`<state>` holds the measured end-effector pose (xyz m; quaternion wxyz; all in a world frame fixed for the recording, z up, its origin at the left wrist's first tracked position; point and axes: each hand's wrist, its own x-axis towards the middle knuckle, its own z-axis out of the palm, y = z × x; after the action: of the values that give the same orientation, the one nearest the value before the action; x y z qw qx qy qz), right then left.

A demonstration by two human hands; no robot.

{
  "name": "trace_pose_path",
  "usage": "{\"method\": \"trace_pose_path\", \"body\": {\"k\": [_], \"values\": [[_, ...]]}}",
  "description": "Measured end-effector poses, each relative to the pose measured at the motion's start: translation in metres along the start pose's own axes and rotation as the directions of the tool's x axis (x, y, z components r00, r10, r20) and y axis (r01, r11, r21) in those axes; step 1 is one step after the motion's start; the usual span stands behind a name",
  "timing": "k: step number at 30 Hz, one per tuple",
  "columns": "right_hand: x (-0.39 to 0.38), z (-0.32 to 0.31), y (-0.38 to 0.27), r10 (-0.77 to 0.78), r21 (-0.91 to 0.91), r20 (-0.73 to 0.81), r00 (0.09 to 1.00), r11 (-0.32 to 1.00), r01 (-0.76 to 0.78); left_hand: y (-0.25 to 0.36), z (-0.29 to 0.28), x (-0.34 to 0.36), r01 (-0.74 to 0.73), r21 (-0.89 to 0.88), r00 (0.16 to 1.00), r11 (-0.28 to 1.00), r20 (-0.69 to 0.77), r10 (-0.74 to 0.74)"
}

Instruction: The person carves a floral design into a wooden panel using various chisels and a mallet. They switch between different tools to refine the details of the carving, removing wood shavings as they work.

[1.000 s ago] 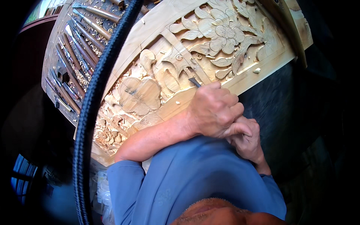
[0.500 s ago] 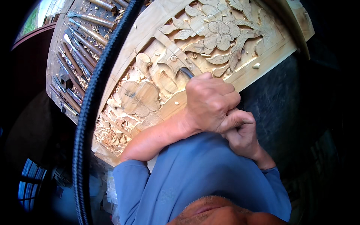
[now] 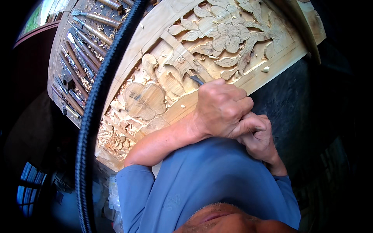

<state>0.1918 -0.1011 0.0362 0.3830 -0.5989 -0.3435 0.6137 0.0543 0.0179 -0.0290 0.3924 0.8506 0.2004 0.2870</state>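
At far left, a barred bluish window (image 3: 31,182) glows in a dim room. Next comes a wooden tabletop (image 3: 54,58), littered with shavings, carrying at least ten wooden-handled tools (image 3: 101,19). One braided dark cord (image 3: 99,85) crosses in front. Right of it lies one pale carved panel (image 3: 161,23), with chips and two large flowers: a plain rounded one (image 3: 143,101), pencil-marked, and farther right a detailed one (image 3: 229,35). On the blue shirt (image 3: 217,167) sits one faint mark, too indistinct to read. The left hand (image 3: 223,106) has a closed grip around one carving tool (image 3: 196,80), its blade over the panel. Touching it, the right hand (image 3: 258,136) is curled; what its grip holds is hidden.
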Motion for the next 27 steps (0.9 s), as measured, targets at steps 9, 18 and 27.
{"method": "trace_pose_path", "body": {"k": [9,18,27], "values": [[0.011,0.019,0.006,-0.033,0.162,-0.116,0.993,0.985,0.051,-0.003,-0.003,0.002,0.019,0.052,0.999,0.998,-0.029,-0.018],[0.024,-0.023,-0.016,0.251,0.010,0.062,0.966,0.968,-0.252,-0.003,-0.002,0.001,0.001,0.010,1.000,1.000,-0.013,-0.001],[0.024,-0.021,0.011,0.048,-0.050,0.084,0.995,0.998,-0.044,0.002,0.002,0.003,0.053,0.031,0.998,0.998,-0.033,-0.052]]}}
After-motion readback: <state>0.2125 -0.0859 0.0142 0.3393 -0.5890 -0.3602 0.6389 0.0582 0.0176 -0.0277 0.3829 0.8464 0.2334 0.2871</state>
